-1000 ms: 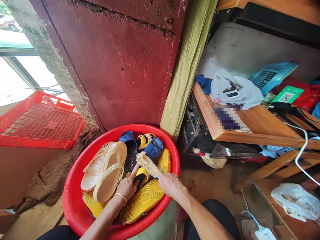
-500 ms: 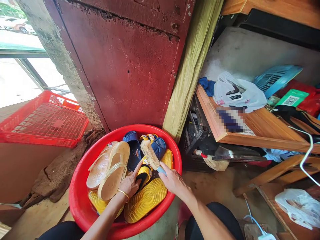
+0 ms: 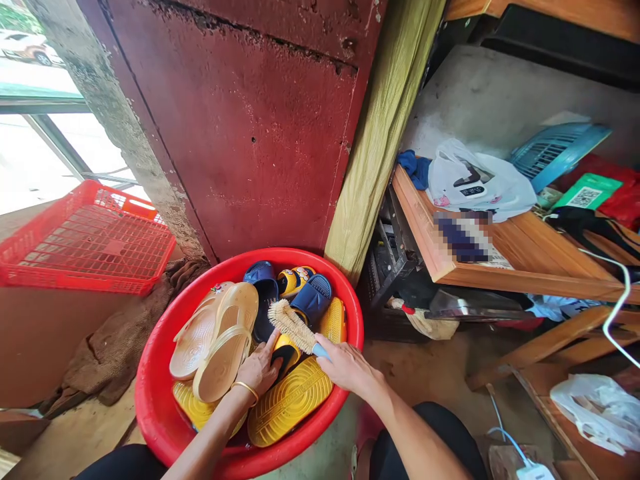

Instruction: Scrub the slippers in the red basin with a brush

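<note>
A red tub (image 3: 150, 373) between my knees holds several slippers. My right hand (image 3: 347, 363) is closed round the blue handle of a scrubbing brush (image 3: 293, 325), whose pale bristles lie over a yellow-and-black slipper (image 3: 286, 353). My left hand (image 3: 260, 369) grips that slipper, index finger stretched along it near the bristles. Left of it lie beige sandals (image 3: 223, 380). Blue slippers (image 3: 314, 298) rest toward the back, with another yellow strap (image 3: 295, 280) behind them. Nearest me, a yellow sole (image 3: 290, 403) faces up.
A red plastic crate (image 3: 90, 233) stands left, near a brown cloth (image 3: 105, 347). Behind the tub is a dark red door (image 3: 250, 133). At right, a wooden table (image 3: 540, 240) bears a white plastic bag (image 3: 480, 180) and a blue fan (image 3: 555, 153). A power strip (image 3: 534, 472) lies low right.
The brush has shifted left and down across the yellow-and-black slipper, its head swinging toward my left fingers. My left hand stays on the slipper.
</note>
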`<state>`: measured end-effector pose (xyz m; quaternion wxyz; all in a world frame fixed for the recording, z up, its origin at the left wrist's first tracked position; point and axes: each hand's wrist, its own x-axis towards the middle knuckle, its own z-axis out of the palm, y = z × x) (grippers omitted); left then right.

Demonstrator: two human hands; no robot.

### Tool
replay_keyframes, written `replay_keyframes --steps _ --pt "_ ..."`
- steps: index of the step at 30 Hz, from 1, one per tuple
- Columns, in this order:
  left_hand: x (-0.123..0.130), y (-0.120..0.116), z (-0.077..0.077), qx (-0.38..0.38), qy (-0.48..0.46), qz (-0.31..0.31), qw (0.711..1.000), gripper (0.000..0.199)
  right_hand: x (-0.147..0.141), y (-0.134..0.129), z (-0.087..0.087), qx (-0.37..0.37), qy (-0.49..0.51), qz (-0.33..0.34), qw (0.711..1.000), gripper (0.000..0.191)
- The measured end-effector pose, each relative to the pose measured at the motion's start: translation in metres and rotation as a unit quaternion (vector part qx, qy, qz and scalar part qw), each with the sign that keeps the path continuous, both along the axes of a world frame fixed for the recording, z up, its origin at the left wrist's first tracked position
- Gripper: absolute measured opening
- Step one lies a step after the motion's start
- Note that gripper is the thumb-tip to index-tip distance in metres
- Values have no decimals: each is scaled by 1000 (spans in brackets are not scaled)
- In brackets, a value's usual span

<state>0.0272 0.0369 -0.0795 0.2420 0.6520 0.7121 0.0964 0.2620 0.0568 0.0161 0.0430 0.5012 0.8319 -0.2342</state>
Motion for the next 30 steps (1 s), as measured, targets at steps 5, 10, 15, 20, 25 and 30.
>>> replay_keyframes --steps 5,10,15,20,25,30 --pt "0 -1 0 11 -5 -5 1000 67 0 -2 0 11 -13 -5 1000 60" --pt "-1 -1 0 12 -3 -5 1000 68 0 -2 2 21 -18 -6 1000 60" --pt "-1 0 -2 5 11 -2 1000 64 -1 -3 -2 36 -5 12 999 59" --pt "0 -1 -2 7 14 -2 1000 63 -2 -3 -6 42 -15 6 999 58" --pt "0 -1 0 11 3 -2 1000 65 -1 -1 -10 39 -32 4 999 61" --pt "0 -2 8 11 -7 -12 1000 72 -2 1 -16 40 -58 0 997 60"
